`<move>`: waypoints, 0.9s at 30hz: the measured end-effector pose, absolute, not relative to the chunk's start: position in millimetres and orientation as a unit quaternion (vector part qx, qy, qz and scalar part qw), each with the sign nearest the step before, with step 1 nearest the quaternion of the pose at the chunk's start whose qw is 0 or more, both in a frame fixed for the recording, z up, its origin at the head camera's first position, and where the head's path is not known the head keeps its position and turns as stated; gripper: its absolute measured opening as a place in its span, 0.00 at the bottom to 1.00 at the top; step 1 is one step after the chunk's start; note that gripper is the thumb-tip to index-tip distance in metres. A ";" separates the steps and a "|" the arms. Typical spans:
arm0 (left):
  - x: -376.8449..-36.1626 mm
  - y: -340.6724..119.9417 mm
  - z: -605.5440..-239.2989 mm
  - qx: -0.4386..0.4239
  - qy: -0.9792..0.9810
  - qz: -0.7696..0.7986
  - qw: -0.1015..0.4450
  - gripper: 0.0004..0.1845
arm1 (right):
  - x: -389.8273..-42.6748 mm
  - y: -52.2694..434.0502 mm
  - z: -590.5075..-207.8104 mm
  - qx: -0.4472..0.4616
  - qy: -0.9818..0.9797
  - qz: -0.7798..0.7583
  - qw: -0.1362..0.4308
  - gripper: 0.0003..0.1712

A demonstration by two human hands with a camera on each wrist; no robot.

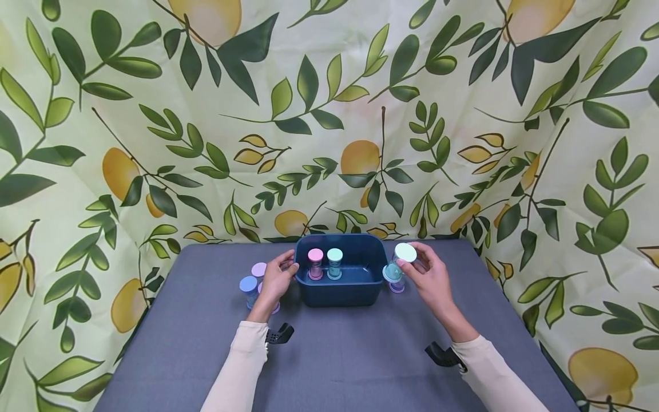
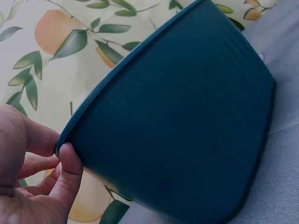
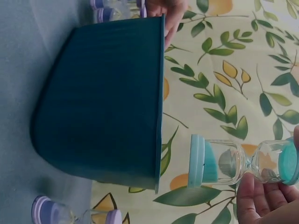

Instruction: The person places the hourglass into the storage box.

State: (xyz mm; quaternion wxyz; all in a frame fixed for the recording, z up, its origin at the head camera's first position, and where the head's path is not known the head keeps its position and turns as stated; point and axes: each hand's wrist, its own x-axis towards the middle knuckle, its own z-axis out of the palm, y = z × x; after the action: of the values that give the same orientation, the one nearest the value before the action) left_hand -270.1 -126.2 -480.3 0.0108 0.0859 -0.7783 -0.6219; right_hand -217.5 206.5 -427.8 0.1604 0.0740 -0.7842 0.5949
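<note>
My left hand point(image 1: 276, 281) pinches the left rim of a dark blue bin point(image 1: 340, 294), thumb and fingers either side of the edge in the left wrist view. Inside the bin, a pink sand timer point(image 1: 316, 264) and a green sand timer point(image 1: 334, 264) stand upright side by side. With my right hand point(image 1: 429, 277) I grip a teal sand timer point(image 1: 405, 253) around its glass, tilted and raised just beyond the bin's right rim. In the right wrist view, teal sand lies in the chamber of this timer point(image 3: 212, 161) nearer the bin.
A purple sand timer point(image 1: 397, 286) stands on the grey table right of the bin, below the raised one. Left of the bin are a blue sand timer point(image 1: 249, 286) and purple ones point(image 1: 259, 269), partly behind my left hand. A leaf-patterned cloth point(image 1: 319, 171) hangs behind the table.
</note>
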 end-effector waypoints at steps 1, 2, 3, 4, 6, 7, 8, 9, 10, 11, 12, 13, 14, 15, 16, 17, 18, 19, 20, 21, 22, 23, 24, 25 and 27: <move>-270.1 -126.2 -480.0 0.086 -0.778 -0.623 0.011 0.26 | -219.5 205.0 -427.6 0.079 -0.780 0.599 0.160 0.27; -270.2 -126.1 -480.0 0.086 -0.778 -0.622 0.011 0.26 | -221.7 203.4 -427.4 0.083 -0.777 0.603 0.159 0.27; -270.2 -126.1 -479.9 0.085 -0.778 -0.622 0.012 0.25 | -223.8 201.9 -427.4 0.086 -0.774 0.607 0.158 0.28; -270.2 -126.1 -479.8 0.084 -0.779 -0.621 0.012 0.25 | -225.8 200.5 -427.2 0.089 -0.772 0.610 0.157 0.28; -270.2 -126.3 -479.5 0.084 -0.780 -0.620 0.014 0.25 | -229.5 197.5 -426.7 0.090 -0.768 0.616 0.153 0.28; -270.2 -126.3 -479.4 0.083 -0.781 -0.619 0.014 0.25 | -231.3 196.1 -426.4 0.091 -0.766 0.619 0.149 0.28; -270.2 -126.2 -479.5 0.083 -0.781 -0.619 0.015 0.25 | -233.0 194.8 -426.2 0.090 -0.766 0.619 0.146 0.28; -270.2 -126.2 -479.6 0.082 -0.781 -0.619 0.015 0.25 | -234.6 193.3 -425.8 0.088 -0.766 0.621 0.143 0.28; -270.1 -126.3 -479.6 0.083 -0.781 -0.619 0.015 0.25 | -236.1 192.0 -425.5 0.087 -0.767 0.621 0.139 0.28; -270.0 -126.2 -479.7 0.083 -0.780 -0.619 0.015 0.25 | -237.6 190.7 -425.3 0.083 -0.767 0.622 0.135 0.29; -269.9 -126.1 -479.8 0.084 -0.780 -0.620 0.015 0.25 | -239.0 189.5 -424.8 0.081 -0.769 0.621 0.130 0.29; -269.8 -126.0 -480.0 0.084 -0.780 -0.620 0.014 0.25 | -240.3 188.2 -424.4 0.077 -0.771 0.620 0.127 0.30; -269.7 -125.9 -480.2 0.084 -0.780 -0.620 0.013 0.25 | -241.7 186.9 -424.0 0.073 -0.773 0.618 0.123 0.30; -269.6 -125.9 -480.2 0.084 -0.780 -0.620 0.012 0.25 | -243.2 185.6 -423.5 0.069 -0.775 0.617 0.121 0.30; -269.6 -125.9 -480.3 0.085 -0.780 -0.620 0.012 0.25 | -244.5 184.4 -423.0 0.065 -0.778 0.614 0.118 0.31; -269.5 -125.9 -480.3 0.085 -0.780 -0.620 0.012 0.25 | -246.1 183.0 -422.4 0.061 -0.781 0.611 0.115 0.31; -269.7 -126.0 -480.5 0.085 -0.779 -0.621 0.012 0.25 | -247.9 181.6 -421.8 0.057 -0.782 0.610 0.113 0.31; -269.7 -126.1 -480.4 0.084 -0.779 -0.621 0.013 0.25 | -249.8 180.2 -421.6 0.053 -0.782 0.611 0.110 0.31; -269.7 -126.2 -480.5 0.084 -0.779 -0.621 0.013 0.25 | -251.7 178.9 -421.4 0.050 -0.782 0.611 0.107 0.31; -269.8 -126.2 -480.7 0.083 -0.779 -0.621 0.014 0.25 | -253.3 177.5 -421.2 0.046 -0.783 0.611 0.105 0.31; -269.8 -126.2 -480.8 0.083 -0.779 -0.621 0.015 0.25 | -255.1 176.2 -421.2 0.043 -0.782 0.613 0.102 0.31; -269.8 -126.3 -481.0 0.082 -0.779 -0.621 0.015 0.25 | -257.0 175.0 -421.4 0.041 -0.782 0.614 0.100 0.31; -269.9 -126.3 -481.2 0.082 -0.779 -0.621 0.015 0.25 | -258.7 173.6 -421.6 0.039 -0.782 0.614 0.098 0.31; -269.8 -126.4 -481.1 0.082 -0.779 -0.622 0.014 0.25 | -260.2 172.2 -421.9 0.036 -0.784 0.612 0.096 0.30; -269.7 -126.6 -481.0 0.083 -0.779 -0.621 0.013 0.25 | -263.0 169.0 -422.5 0.033 -0.790 0.604 0.096 0.31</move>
State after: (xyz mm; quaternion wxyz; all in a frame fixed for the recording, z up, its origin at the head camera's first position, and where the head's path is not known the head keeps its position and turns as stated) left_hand -269.7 -126.6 -481.0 0.0129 0.0826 -0.7790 -0.6215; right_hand -263.0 169.0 -422.5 0.0957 0.0335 -0.7901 0.6045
